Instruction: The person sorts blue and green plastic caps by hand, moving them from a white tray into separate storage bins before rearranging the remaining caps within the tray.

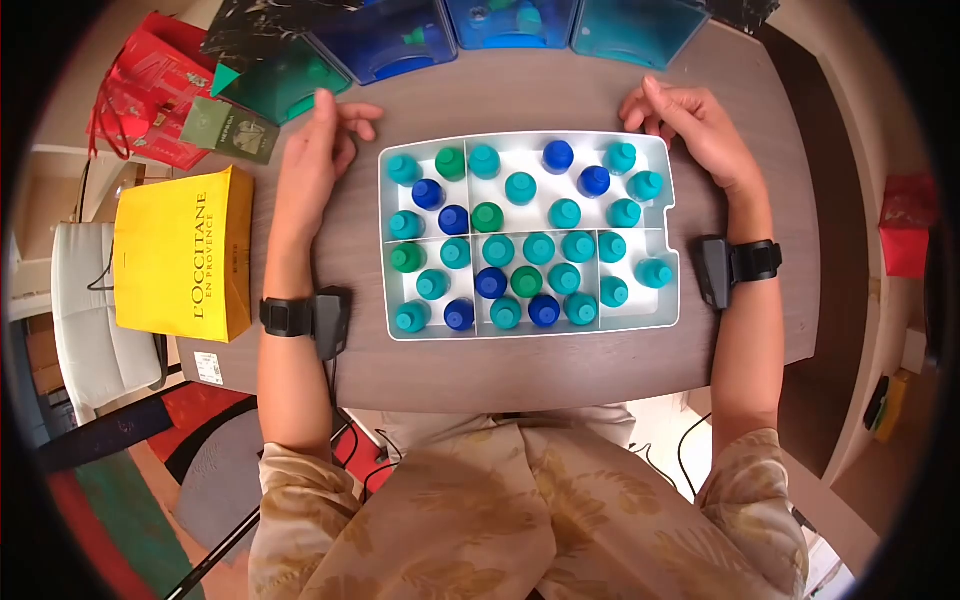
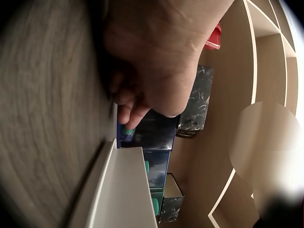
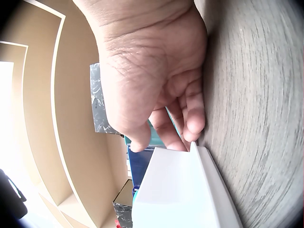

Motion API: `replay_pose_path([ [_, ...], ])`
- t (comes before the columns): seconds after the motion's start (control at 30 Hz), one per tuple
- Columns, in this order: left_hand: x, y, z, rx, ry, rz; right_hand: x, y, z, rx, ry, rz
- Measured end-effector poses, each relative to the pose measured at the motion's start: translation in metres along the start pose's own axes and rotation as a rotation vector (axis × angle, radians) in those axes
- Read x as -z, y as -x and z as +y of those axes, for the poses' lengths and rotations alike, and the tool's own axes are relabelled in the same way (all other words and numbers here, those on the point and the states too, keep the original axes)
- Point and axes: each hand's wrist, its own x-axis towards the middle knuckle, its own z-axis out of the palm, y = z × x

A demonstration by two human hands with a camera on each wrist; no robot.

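Note:
A white divided tray (image 1: pixel 643 318) lies on the table in the head view, with several small teal bottles (image 1: pixel 521 188), blue bottles (image 1: pixel 558 156) and green bottles (image 1: pixel 526 281) standing in its compartments. My left hand (image 1: pixel 318 160) rests on the table beyond the tray's upper left corner, fingers loosely bent and holding nothing. By the opposite upper corner lies my right hand (image 1: pixel 690 125), relaxed and also holding nothing. In the right wrist view its fingertips are right at the end of the white tray (image 3: pixel 171 199).
Along the back stand a green bin (image 1: pixel 290 85), a blue bin (image 1: pixel 385 45), another blue bin (image 1: pixel 515 28) and a teal bin (image 1: pixel 640 35). At the left are a yellow box (image 1: pixel 170 255), a dark green box (image 1: pixel 232 130) and a red bag (image 1: pixel 160 90).

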Motion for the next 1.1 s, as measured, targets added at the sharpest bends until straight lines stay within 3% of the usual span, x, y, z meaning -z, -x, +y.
replay_pose_path([
  [0.33, 0.009, 0.003, -0.010, 0.013, 0.113, -0.154, 0.005, 0.008, -0.010, 0.018, -0.051, -0.016],
  [0.47, 0.015, 0.012, 0.002, 0.074, 0.199, -0.281, 0.021, 0.018, -0.018, -0.115, -0.077, -0.074],
  [0.5, 0.022, 0.011, 0.002, 0.114, 0.192, -0.384, 0.023, 0.020, -0.019, -0.124, -0.117, -0.100],
  [0.63, 0.029, 0.013, 0.006, 0.156, 0.203, -0.456, 0.023, 0.026, -0.019, -0.180, -0.180, -0.135],
  [1.1, 0.033, 0.011, -0.005, 0.179, 0.290, -0.514, 0.027, 0.026, -0.012, -0.193, -0.202, -0.205],
])
